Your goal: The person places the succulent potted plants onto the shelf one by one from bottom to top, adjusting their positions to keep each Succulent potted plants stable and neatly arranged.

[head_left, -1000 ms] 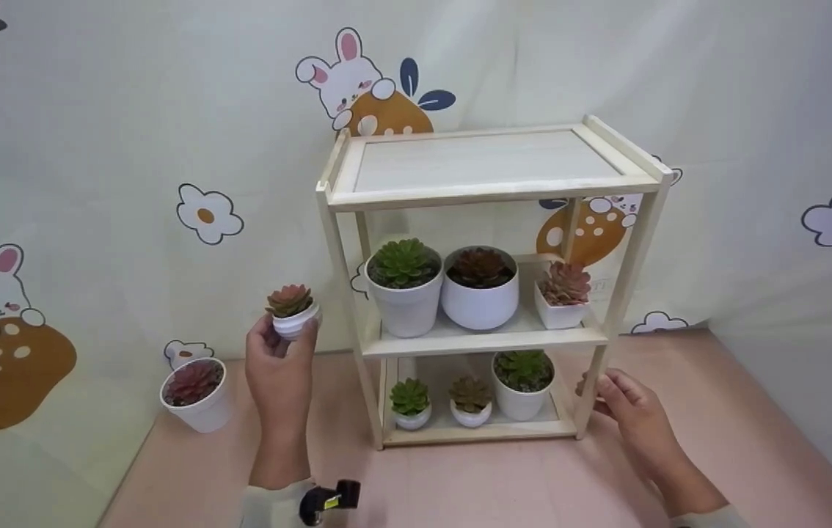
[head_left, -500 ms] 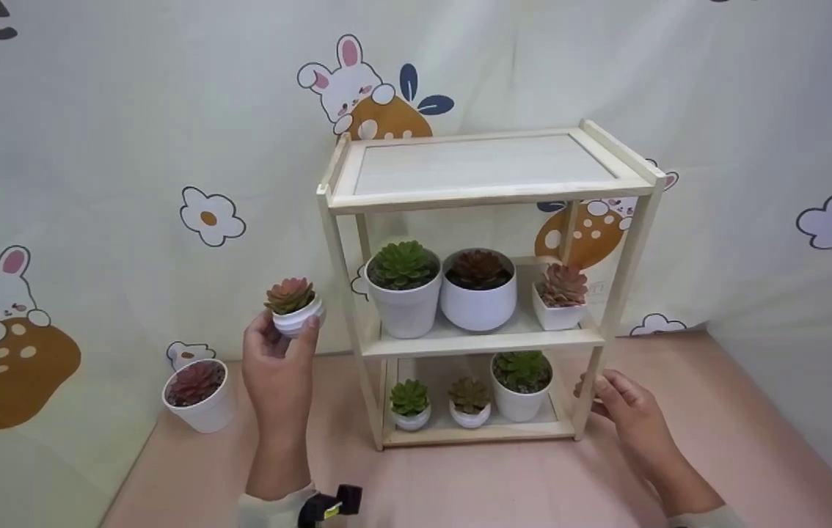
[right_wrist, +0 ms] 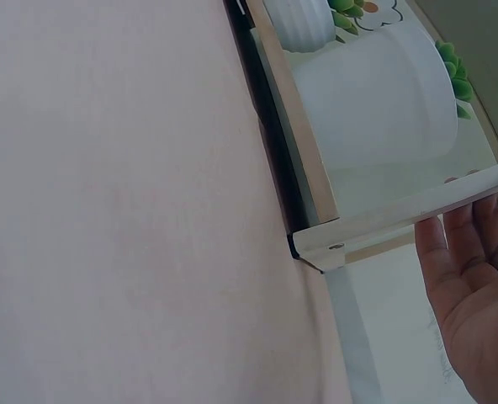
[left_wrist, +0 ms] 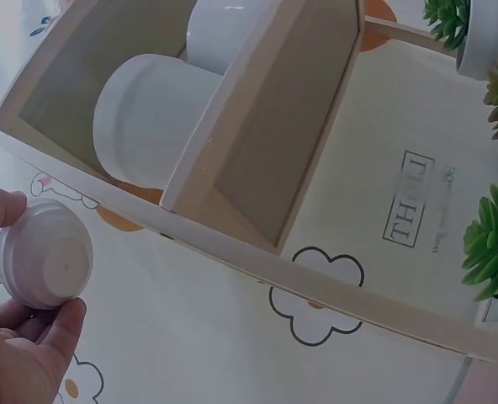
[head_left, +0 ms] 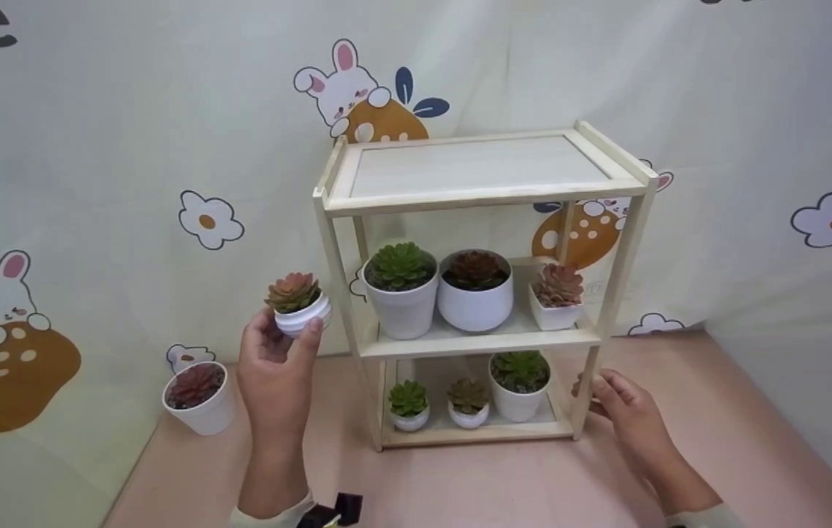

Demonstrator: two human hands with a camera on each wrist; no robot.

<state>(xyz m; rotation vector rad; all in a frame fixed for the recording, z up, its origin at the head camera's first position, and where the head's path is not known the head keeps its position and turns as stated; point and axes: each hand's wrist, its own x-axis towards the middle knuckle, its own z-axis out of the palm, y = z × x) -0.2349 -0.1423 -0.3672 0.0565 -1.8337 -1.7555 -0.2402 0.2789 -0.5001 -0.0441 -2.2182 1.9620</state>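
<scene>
My left hand (head_left: pixel 276 367) holds up a small potted succulent (head_left: pixel 301 317) with pink-green leaves, left of the wooden shelf (head_left: pixel 482 342). Fingers and thumb grip its white ribbed pot; the left wrist view shows the pot's base (left_wrist: pixel 66 266). My right hand (head_left: pixel 629 407) is at the shelf's front right post, low down, with fingertips reaching round it. On the middle tier stand a green succulent (head_left: pixel 400 297), a dark brown one (head_left: pixel 475 293) and a pink one (head_left: pixel 557 297) in a square pot. Below are two small succulents (head_left: pixel 409 405) and a larger green one (head_left: pixel 520 389).
A dark red succulent (head_left: pixel 199 400) in a white pot stands on the pink tabletop (head_left: pixel 460 484), left of my left forearm. The shelf's top panel (head_left: pixel 478 167) is bare. Behind hangs a pale cloth (head_left: pixel 130 132) printed with rabbits and flowers.
My left hand has raised the small potted succulent slightly and brought it a little nearer the shelf. The right hand stays at the post. The head view has shifted slightly.
</scene>
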